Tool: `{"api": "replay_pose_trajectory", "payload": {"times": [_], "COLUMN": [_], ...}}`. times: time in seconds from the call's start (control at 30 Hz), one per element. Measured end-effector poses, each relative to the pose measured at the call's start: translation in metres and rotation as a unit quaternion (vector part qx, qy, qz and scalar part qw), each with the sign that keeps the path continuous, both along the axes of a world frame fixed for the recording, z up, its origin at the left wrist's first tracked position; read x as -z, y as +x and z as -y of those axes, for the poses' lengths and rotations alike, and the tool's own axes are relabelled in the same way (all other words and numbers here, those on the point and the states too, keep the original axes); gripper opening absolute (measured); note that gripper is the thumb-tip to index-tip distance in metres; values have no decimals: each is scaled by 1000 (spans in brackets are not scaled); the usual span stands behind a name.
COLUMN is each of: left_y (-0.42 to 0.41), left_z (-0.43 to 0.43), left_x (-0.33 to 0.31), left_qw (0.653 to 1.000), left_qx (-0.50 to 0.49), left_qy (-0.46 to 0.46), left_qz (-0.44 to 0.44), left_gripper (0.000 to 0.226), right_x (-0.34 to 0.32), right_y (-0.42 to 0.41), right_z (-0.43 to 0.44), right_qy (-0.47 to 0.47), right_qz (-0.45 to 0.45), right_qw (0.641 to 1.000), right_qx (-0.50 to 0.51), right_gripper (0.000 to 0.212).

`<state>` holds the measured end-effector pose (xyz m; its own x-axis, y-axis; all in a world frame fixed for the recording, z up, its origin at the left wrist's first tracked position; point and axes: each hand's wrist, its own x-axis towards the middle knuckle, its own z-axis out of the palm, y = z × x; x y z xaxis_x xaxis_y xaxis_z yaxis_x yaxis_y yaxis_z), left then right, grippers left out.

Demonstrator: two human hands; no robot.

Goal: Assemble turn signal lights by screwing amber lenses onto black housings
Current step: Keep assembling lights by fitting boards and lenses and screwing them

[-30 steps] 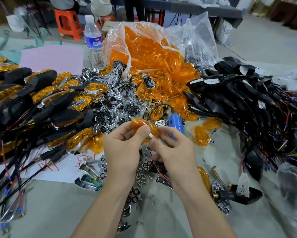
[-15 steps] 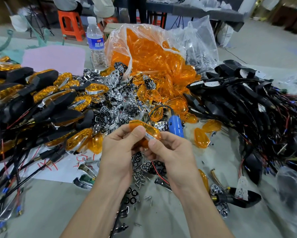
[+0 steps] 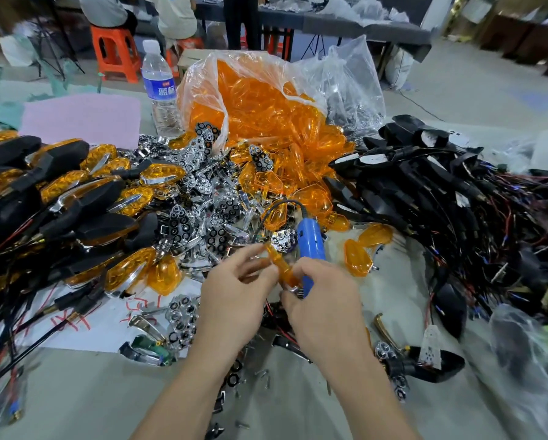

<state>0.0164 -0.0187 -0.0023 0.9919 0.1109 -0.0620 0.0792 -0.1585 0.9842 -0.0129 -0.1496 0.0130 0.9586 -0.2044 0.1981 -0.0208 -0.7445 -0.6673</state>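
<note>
I hold an amber lens upright between my hands, over the middle of the table. My right hand pinches its lower end. My left hand has its fingers stretched out and spread, with the tips at the lens's upper part; the view is blurred there. A blue electric screwdriver lies just behind my right hand. Black housings with wires are heaped on the right. One more black housing lies at the lower right.
Assembled lights are piled on the left. A clear bag of amber lenses stands at the back, with chrome reflectors spread before it. Loose lenses lie right of the screwdriver. A water bottle and pink sheet are behind.
The lens has turned from lying flat across my fingers to standing on end. My left fingers have loosened and spread, while my right hand has taken its lower end. The camera has tilted slightly.
</note>
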Motion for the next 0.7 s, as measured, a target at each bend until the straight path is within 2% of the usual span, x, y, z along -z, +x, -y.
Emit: {"api": "replay_pose_trajectory", "payload": {"times": [0.07,0.13,0.17,0.23,0.33,0.4,0.5,0.57,0.7], "left_y": [0,0,0,3,10,16,26,32,40], "left_z": [1,0,1,7,24,38,61,76,96], "left_x": [4,5,5,1,-9,-17,-25,-28,-31], "left_qw": [998,994,990,979,971,969,967,966,964], "left_qx": [-1,-13,-10,9,51,70,103,120,150], "left_qy": [63,108,137,201,229,228,221,212,195], "left_qz": [9,21,26,34,46,58,73,87,96], "left_gripper": [45,49,46,36,27,29,30,27,26], "right_x": [2,4,6,3,-18,-32,-38,-30,-14], "right_y": [-1,-4,-5,-5,1,15,51,72,95], "right_z": [6,9,12,25,67,107,160,174,174], "right_qy": [-117,-177,-177,-108,-24,-77,-163,-170,-213], "right_qz": [36,-24,-74,-134,-131,-138,-164,-173,-138], "right_qw": [992,979,973,974,988,988,966,961,959], "right_qx": [-31,-103,-129,-149,-82,2,111,133,125], "right_gripper": [30,20,24,38,52,57,59,53,21]}}
